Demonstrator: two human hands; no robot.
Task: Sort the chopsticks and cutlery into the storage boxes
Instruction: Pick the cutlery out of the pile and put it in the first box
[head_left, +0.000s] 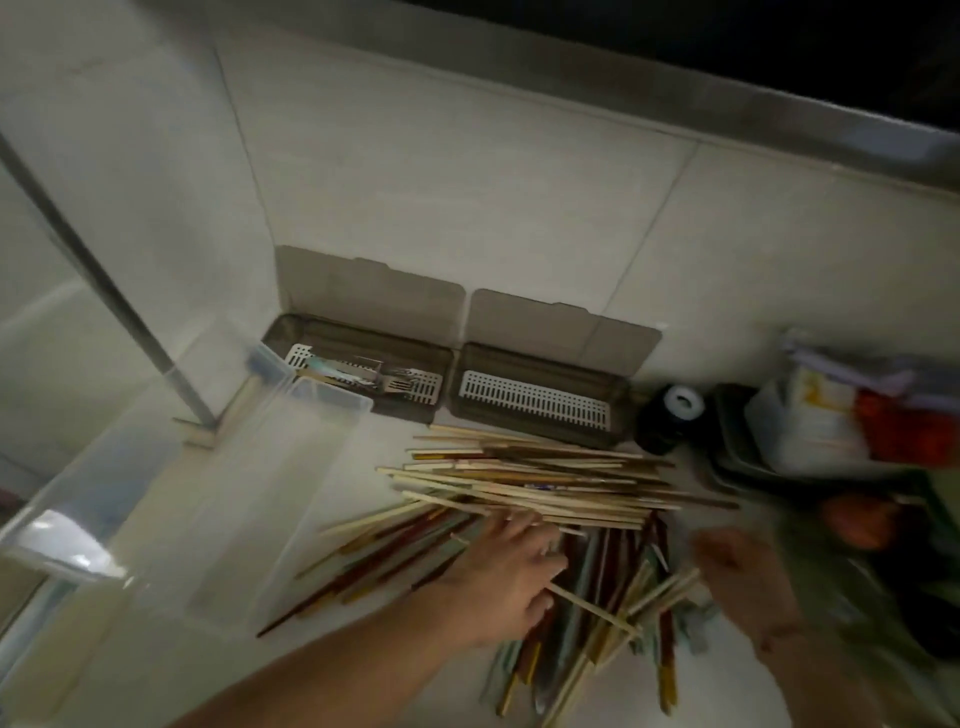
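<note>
1. Chopsticks (540, 483) are lying in a big loose heap on the counter (218, 665), just in front of two dark storage boxes (535, 395) w/ lids propped open against the wall. Pale wooden ones are stacked crosswise on top; red, brown and greenish ones are fanning out below.
2. Step in hand, prob.: gathering a bunch from the heap. The left hand (498, 571) is pressing down into the pile, fingers curled over a pale stick or two; exact grip is blurred.
3. The right hand (737, 577) is hovering beside the pile's right edge. Too smeared to tell if fingers are wide or closed.
4. The left box (358, 374) is already holding some cutlery, forks by the look of it. The right box is showing only its white slotted tray.
5. Next move is calling for lining sticks up parallel, then lifting them to the right box.
6. Hard to read: the clutter at far right is dim and cut off; a clear plastic tub (156, 488) at left is mostly glare.
</note>
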